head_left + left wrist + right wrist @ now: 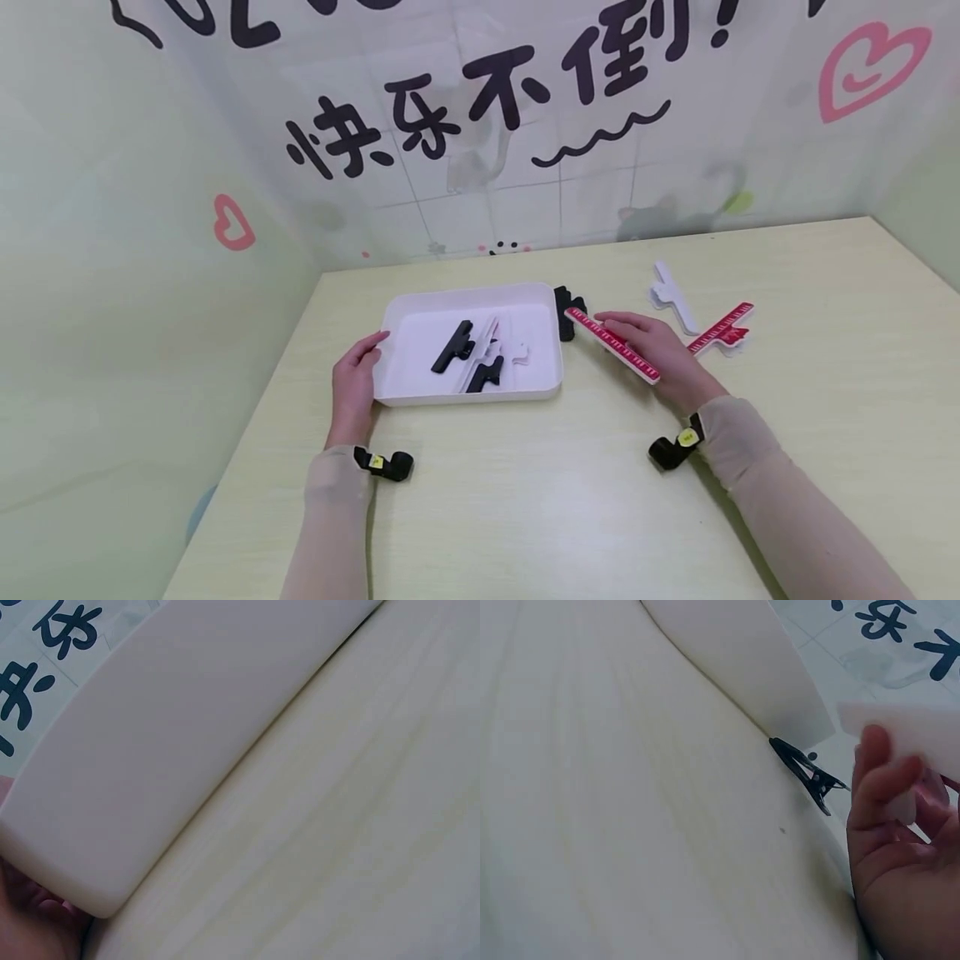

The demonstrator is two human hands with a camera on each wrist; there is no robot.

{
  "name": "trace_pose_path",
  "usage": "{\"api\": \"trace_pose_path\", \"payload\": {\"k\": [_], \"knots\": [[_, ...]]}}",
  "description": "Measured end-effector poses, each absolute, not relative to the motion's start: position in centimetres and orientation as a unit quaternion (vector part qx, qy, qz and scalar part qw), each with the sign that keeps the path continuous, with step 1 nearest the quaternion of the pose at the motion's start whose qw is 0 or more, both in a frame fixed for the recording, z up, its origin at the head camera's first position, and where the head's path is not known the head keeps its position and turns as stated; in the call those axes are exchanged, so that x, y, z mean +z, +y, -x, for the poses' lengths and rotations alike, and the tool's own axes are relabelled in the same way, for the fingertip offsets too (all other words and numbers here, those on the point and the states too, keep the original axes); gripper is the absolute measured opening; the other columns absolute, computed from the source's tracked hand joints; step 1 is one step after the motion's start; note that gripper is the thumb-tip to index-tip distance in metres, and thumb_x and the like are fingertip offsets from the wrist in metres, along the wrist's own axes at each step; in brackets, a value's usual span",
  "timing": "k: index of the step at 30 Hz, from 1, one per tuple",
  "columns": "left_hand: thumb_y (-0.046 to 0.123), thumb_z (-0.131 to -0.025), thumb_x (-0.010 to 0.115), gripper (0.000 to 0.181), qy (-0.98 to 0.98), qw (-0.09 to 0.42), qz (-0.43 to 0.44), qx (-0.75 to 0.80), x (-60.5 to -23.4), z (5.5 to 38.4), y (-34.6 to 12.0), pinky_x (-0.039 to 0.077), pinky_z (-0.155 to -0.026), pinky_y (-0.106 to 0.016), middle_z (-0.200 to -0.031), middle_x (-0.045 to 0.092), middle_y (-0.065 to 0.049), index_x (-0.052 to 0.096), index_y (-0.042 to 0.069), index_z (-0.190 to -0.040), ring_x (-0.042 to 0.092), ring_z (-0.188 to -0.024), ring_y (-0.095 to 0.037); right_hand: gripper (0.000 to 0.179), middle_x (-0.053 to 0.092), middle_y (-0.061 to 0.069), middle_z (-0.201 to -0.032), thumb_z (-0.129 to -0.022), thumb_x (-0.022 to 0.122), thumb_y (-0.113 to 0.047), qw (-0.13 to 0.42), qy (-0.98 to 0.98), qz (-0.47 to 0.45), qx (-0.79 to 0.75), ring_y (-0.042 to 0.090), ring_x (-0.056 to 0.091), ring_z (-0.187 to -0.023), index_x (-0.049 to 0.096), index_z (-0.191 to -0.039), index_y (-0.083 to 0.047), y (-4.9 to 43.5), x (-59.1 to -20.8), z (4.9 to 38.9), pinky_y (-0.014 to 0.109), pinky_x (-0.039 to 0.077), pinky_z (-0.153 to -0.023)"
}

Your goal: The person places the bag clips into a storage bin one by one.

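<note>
My left hand (353, 390) grips the left end of a white tray (465, 398), fingers at its rim. Inside the tray lie a black clip (452, 347), another black clip (484, 375) and some white or clear clips (520, 352) that partly overlap. To the right of the tray, my right hand (660, 350) holds a long red-and-white sealing clip (611, 343) above the table. In the right wrist view the fingers (881, 787) bend around its pale handle side. Close by, against the tray's right end, stands a black clip (802, 772) on the table.
Beyond my right hand lie a white clip (675, 298) and another red-and-white clip (722, 330), partly behind the hand. The pale wooden table (525, 500) meets a printed curtain (480, 200) at the back.
</note>
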State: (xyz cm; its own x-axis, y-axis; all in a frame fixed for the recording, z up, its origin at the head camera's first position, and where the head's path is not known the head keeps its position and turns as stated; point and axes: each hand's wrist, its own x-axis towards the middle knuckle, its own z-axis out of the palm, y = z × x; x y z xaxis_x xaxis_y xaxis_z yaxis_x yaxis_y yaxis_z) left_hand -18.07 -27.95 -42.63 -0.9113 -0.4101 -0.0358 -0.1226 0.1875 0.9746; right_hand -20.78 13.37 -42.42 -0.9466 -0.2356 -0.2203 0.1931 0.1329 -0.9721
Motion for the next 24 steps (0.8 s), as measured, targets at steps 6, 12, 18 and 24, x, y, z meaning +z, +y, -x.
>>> {"api": "trace_pose_path", "payload": {"k": [6, 12, 18, 24], "knots": [[0.018, -0.096, 0.044, 0.029, -0.763, 0.121, -0.177, -0.610, -42.5, 18.0, -27.7, 0.029, -0.109, -0.031, -0.134, 0.049, 0.007, 0.064, 0.022, -0.117, 0.036, -0.130, -0.010, 0.053, 0.043, 0.000, -0.137, -0.089, 0.054, -0.044, 0.139, 0.671, -0.017, -0.728, 0.000, 0.048, -0.091, 0.048, -0.134, -0.017, 11.8, -42.2, 21.1, 0.012, 0.044, -0.071], [0.018, -0.096, 0.044, 0.029, -0.765, 0.113, -0.181, -0.608, -42.4, 18.1, -27.6, 0.029, -0.109, -0.031, -0.136, 0.048, 0.008, 0.064, 0.023, -0.117, 0.035, -0.130, -0.010, 0.047, 0.043, 0.000, -0.136, -0.094, 0.050, -0.035, 0.102, 0.627, -0.032, -0.772, -0.001, 0.048, -0.098, 0.046, -0.135, -0.013, 10.5, -42.3, 21.6, 0.010, 0.043, -0.073], [0.018, -0.096, 0.044, 0.029, -0.765, 0.113, -0.174, -0.610, -42.5, 18.4, -27.7, 0.030, -0.108, -0.032, -0.136, 0.048, 0.008, 0.064, 0.023, -0.118, 0.035, -0.130, -0.010, 0.039, 0.047, 0.003, -0.131, -0.097, 0.040, -0.018, 0.099, 0.514, -0.040, -0.851, 0.002, 0.053, -0.084, 0.048, -0.135, -0.014, 9.6, -42.4, 22.4, 0.012, 0.046, -0.063], [0.018, -0.096, 0.044, 0.030, -0.761, 0.113, -0.176, -0.614, -42.6, 18.3, -27.6, 0.029, -0.109, -0.032, -0.136, 0.047, 0.007, 0.063, 0.022, -0.118, 0.035, -0.131, -0.010, 0.044, 0.046, 0.006, -0.127, -0.096, 0.041, -0.012, 0.139, 0.422, 0.031, -0.895, 0.011, 0.054, -0.087, 0.039, -0.140, -0.012, 9.0, -42.3, 22.2, 0.018, 0.048, -0.066]]}}
